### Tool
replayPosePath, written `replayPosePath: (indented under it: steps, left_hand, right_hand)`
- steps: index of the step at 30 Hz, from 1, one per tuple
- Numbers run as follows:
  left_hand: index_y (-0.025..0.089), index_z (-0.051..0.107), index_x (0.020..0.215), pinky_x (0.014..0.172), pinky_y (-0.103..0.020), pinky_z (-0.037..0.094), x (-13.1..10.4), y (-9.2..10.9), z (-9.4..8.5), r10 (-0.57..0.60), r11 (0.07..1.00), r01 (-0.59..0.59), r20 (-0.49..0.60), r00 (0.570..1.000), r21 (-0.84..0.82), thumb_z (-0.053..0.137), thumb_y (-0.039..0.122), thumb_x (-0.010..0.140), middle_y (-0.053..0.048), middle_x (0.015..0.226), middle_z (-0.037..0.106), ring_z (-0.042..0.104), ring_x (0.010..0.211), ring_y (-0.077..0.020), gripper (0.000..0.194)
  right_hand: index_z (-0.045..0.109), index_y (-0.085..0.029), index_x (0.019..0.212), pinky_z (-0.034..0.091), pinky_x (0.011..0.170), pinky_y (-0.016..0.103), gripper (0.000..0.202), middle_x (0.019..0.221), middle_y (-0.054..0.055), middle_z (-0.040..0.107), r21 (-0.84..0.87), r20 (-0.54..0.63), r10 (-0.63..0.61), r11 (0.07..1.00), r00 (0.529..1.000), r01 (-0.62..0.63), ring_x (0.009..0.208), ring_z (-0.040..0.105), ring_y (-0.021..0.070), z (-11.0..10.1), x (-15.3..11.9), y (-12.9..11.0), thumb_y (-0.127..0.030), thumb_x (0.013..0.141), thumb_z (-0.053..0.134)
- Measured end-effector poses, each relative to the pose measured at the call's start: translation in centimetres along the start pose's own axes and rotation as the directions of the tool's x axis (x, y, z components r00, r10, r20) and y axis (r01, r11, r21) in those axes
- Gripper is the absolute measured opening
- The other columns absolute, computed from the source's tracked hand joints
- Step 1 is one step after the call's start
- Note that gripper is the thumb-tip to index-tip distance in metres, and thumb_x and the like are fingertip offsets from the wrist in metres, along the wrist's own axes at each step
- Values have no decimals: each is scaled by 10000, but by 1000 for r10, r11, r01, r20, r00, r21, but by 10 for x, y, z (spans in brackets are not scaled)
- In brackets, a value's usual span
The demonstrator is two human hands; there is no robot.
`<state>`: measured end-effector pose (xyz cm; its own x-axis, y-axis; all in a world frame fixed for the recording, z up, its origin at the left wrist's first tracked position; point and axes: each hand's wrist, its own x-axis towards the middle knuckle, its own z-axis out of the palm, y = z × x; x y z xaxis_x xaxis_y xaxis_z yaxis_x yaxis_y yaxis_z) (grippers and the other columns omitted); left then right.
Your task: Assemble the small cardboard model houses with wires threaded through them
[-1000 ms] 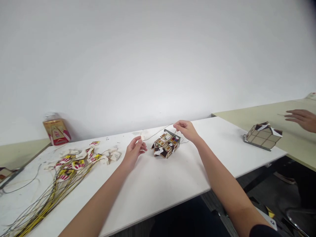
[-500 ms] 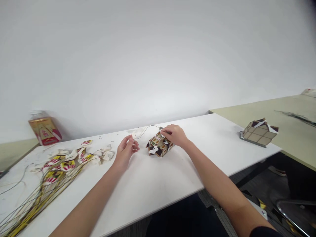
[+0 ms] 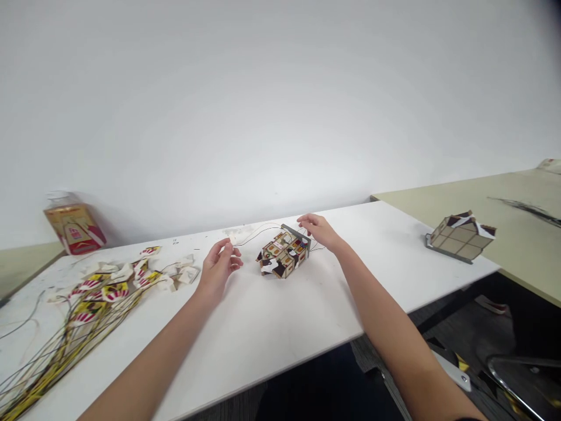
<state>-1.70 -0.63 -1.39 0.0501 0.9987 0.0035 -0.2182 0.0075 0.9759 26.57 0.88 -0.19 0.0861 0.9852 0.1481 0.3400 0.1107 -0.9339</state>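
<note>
A small model house (image 3: pixel 283 254) lies tipped on its side on the white table, its windowed front facing up and its grey base (image 3: pixel 298 234) toward the right. Left of it, my left hand (image 3: pixel 218 268) is closed at thumb and index finger on a thin wire (image 3: pixel 254 237) with a small white end; the other fingers are loosely curled. The wire runs to the base's far corner. Just behind the base, my right hand (image 3: pixel 321 230) has its fingers bent together beside thin wires (image 3: pixel 316 248); what they pinch, if anything, is too small to make out.
Yellow and red-striped pieces (image 3: pixel 116 290) with white parts and a bundle of long wires (image 3: pixel 56 368) cover the table's left. A red-gold bottle (image 3: pixel 74 228) stands by the wall. Another model house (image 3: pixel 460 237) sits near the right edge; dark wires (image 3: pixel 528 207) lie on the adjoining table.
My right hand has come off the house's upper edge and moved slightly right, behind the base, uncovering it. My left hand stays near the wire's white end, slightly further left.
</note>
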Motion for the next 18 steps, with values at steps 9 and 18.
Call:
replayPosePath:
  steps: [9,18]
  left_hand:
    - [211,540,986,603,-248,466,0,-2,0,3,1000,-3,10,1000,-4,716,575,670,27,722,574,556,574,-100,513]
    - [212,558,1032,601,-249,476,1,-10,1,130,989,-130,6,992,69,718,535,679,19,708,596,546,585,-105,504]
  right_hand:
    - [620,-238,975,426,528,194,258,715,-23,578,236,436,262,890,861,-391,608,524,90,19,-4,5,-342,740,652]
    - [613,-237,1009,458,517,167,226,744,-22,595,246,551,209,884,808,-397,579,531,69,30,-9,6,-345,811,624]
